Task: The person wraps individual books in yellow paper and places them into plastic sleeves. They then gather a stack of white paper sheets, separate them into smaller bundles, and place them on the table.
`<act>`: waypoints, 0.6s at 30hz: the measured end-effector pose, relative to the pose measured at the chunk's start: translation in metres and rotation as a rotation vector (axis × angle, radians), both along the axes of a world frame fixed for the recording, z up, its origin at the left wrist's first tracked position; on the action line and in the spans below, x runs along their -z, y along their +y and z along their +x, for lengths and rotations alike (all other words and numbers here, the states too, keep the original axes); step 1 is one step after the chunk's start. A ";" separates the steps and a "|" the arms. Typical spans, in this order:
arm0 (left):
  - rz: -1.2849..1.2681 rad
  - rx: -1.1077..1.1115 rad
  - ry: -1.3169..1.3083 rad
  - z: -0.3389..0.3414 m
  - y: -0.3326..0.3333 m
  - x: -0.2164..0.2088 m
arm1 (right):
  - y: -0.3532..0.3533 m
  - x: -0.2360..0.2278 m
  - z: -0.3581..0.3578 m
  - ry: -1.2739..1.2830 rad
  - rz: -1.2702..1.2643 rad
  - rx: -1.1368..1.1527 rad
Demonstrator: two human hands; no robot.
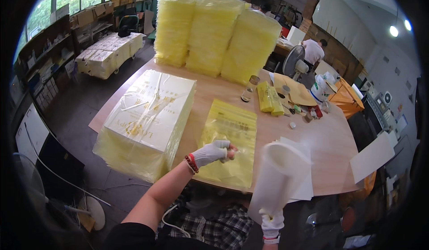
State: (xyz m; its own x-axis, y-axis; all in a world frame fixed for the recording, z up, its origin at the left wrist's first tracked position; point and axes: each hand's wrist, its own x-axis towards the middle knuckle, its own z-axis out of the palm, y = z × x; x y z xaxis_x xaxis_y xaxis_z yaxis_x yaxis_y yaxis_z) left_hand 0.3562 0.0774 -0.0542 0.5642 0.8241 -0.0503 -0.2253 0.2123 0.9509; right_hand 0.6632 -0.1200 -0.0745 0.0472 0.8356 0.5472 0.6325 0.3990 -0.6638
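Yellow bag (241, 149): flat on the table (333, 160), by the front edge, right of the middle of the left half as I face it. Head view, the only one.

Key relation: bag lies directly under and just beyond my left hand (213, 152), which is the nearer of the two. Its long axis runs from the front edge toward the far edge, slightly aslant.

Left pose: forearm enters from the lower left, elbow bent, reaching up and rightward; gloved palm low over the bag, bare fingertips curled close together. Cannot tell whether they pinch film or only hover.

Right hand (271, 221): gloved, closed around the lower end of a white roll (275, 183), in front of the table's front edge. Roll stands aslant, right of the bag, its upper end over the table; outline blurred. Forearm mostly out of view.

Around: white sheets (305, 178) behind the roll, at the front edge; a bag stack with a white printed top (149, 109) at the left edge; tall yellow stacks (214, 35) along the far edge; a glass cup (246, 94) between those and the bag.
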 end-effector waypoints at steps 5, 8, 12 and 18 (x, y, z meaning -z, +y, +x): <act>0.464 -0.545 0.689 0.037 -0.019 0.020 | 0.032 -0.002 -0.012 -0.776 -0.426 -0.121; 1.000 -0.254 0.642 0.120 -0.103 0.027 | 0.066 0.037 -0.012 -1.019 -0.618 -0.181; 0.610 -0.201 0.717 0.105 -0.096 0.013 | 0.096 0.040 -0.043 -0.513 -0.700 -0.084; 0.922 -0.183 0.917 0.040 -0.078 0.108 | 0.156 0.102 -0.077 -0.249 -0.136 0.201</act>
